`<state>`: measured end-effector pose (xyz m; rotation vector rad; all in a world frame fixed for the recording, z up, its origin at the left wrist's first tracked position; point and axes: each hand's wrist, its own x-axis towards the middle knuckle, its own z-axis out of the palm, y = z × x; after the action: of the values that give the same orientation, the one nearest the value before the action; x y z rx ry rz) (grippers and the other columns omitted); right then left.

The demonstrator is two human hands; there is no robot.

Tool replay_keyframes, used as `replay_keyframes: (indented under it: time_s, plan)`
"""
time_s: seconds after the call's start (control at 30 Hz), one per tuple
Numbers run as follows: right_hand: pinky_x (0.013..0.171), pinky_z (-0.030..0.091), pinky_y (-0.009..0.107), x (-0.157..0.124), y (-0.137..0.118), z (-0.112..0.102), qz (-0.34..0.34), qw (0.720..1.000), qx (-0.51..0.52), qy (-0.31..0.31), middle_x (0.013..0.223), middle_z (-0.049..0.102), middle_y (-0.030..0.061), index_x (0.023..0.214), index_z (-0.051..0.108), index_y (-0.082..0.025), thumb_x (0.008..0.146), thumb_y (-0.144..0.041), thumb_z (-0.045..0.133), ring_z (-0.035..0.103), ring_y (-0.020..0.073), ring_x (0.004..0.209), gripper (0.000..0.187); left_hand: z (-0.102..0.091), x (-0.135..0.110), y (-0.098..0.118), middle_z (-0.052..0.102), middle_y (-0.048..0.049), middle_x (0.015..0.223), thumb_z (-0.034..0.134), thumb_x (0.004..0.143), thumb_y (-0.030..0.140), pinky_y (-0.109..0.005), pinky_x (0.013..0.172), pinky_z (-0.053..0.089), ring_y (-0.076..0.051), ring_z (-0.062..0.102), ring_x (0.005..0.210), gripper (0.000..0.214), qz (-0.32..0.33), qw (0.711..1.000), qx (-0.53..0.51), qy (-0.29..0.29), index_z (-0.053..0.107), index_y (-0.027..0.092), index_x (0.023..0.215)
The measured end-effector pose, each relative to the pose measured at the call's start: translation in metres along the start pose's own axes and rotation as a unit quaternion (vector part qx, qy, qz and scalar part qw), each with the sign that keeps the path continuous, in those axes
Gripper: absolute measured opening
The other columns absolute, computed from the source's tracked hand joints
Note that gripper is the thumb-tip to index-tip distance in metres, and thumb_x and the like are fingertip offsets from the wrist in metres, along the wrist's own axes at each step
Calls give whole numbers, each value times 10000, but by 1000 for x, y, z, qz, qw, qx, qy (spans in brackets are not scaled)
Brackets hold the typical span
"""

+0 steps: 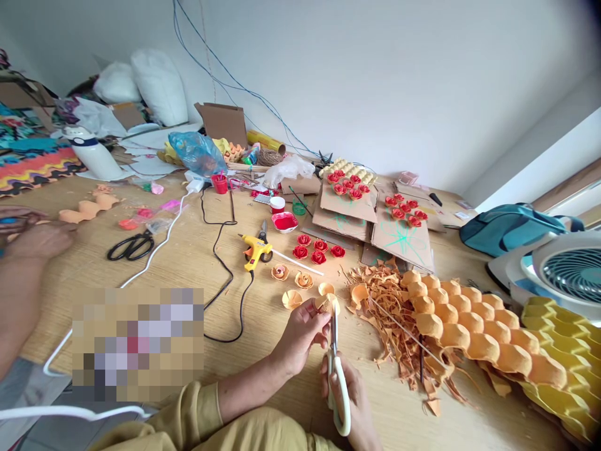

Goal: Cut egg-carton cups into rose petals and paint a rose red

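Observation:
Between the fingertips of my left hand is a small orange egg-carton cup, pinched near the table's middle. My right hand grips white-handled scissors, whose blades point up against the cup. Just beyond lie cut orange cups and orange carton roses. Behind these sit several red-painted roses. A pile of orange carton scraps spreads to the right of my hands, beside an orange egg tray.
A yellow glue gun with a black cord lies left of the roses, beside dark scissors. Red paint fills a small dish. Cardboard sheets carry more red roses. A fan stands right. Another person's hand is at far left.

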<state>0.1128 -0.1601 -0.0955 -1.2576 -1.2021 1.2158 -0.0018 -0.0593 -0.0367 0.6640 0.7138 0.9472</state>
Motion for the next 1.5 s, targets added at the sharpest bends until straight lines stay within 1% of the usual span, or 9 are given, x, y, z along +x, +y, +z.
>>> replay_keyframes:
  time_s: [0.23, 0.5, 0.67, 0.9, 1.0, 1.1, 1.3, 1.4, 1.5]
  plan:
    - [509, 342, 230, 1, -2, 0, 12, 1000, -2, -3, 614, 507, -21, 818, 570, -187, 915, -623, 490, 420, 116, 550, 454, -1, 2, -1, 524, 30, 676, 756, 699, 332, -146, 410, 413, -70, 456, 557, 275, 0, 1000, 16, -1, 576, 157, 810]
    - [527, 325, 238, 1, 1, 0, -12, 1000, -15, -12, 614, 471, -32, 766, 498, -198, 953, -585, 439, 393, 109, 546, 434, 1, 2, 2, 520, 29, 685, 768, 695, 331, -145, 427, 426, -68, 456, 563, 291, -8, 1000, -1, -5, 575, 156, 824]
    - [516, 326, 240, 1, 7, -1, -37, 999, -40, -1, 596, 477, -29, 756, 501, -200, 964, -553, 427, 399, 112, 531, 416, 3, 0, 1, 527, 21, 714, 767, 720, 349, -145, 450, 442, -67, 456, 579, 305, -7, 1000, -11, -26, 583, 152, 862]
    - [529, 342, 244, 1, 9, -1, -57, 994, -83, 32, 594, 477, -25, 719, 492, -201, 968, -507, 437, 412, 119, 542, 399, 3, -1, -1, 525, 19, 736, 769, 734, 402, -158, 453, 448, -76, 472, 590, 356, 3, 999, -3, -33, 566, 162, 901]
    - [529, 339, 244, 1, 10, -1, -58, 994, -88, 38, 593, 481, -25, 714, 492, -200, 965, -505, 442, 413, 120, 543, 398, 1, -1, -4, 523, 27, 751, 800, 707, 391, -173, 439, 447, -72, 471, 560, 391, 14, 999, 27, -42, 556, 168, 916]
    - [519, 327, 243, 1, 13, -1, -57, 994, -85, 35, 589, 483, -26, 730, 503, -198, 960, -505, 451, 406, 118, 537, 387, 0, 0, -8, 505, 44, 697, 824, 679, 372, -192, 446, 446, -66, 465, 514, 394, 39, 997, 53, -45, 550, 162, 869]
    - [519, 320, 242, 0, 14, -1, -60, 993, -94, 29, 595, 471, -25, 697, 475, -201, 966, -474, 448, 400, 118, 543, 385, 3, 0, -8, 486, 58, 630, 798, 710, 367, -194, 447, 411, -64, 448, 487, 349, 84, 993, 76, -36, 536, 162, 816]
    - [523, 323, 242, 1, 12, 0, -61, 992, -104, 36, 595, 455, -27, 677, 453, -204, 967, -462, 444, 396, 120, 549, 388, 4, 0, -6, 484, 62, 628, 796, 715, 358, -188, 447, 400, -56, 432, 482, 343, 87, 993, 76, -35, 539, 162, 827]
    - [526, 324, 241, 2, 8, 0, -62, 991, -110, 44, 597, 444, -29, 670, 451, -205, 963, -456, 445, 395, 122, 556, 386, 4, -1, -6, 516, 47, 667, 798, 719, 366, -190, 456, 412, -66, 460, 515, 352, 76, 994, 63, -40, 541, 164, 850]
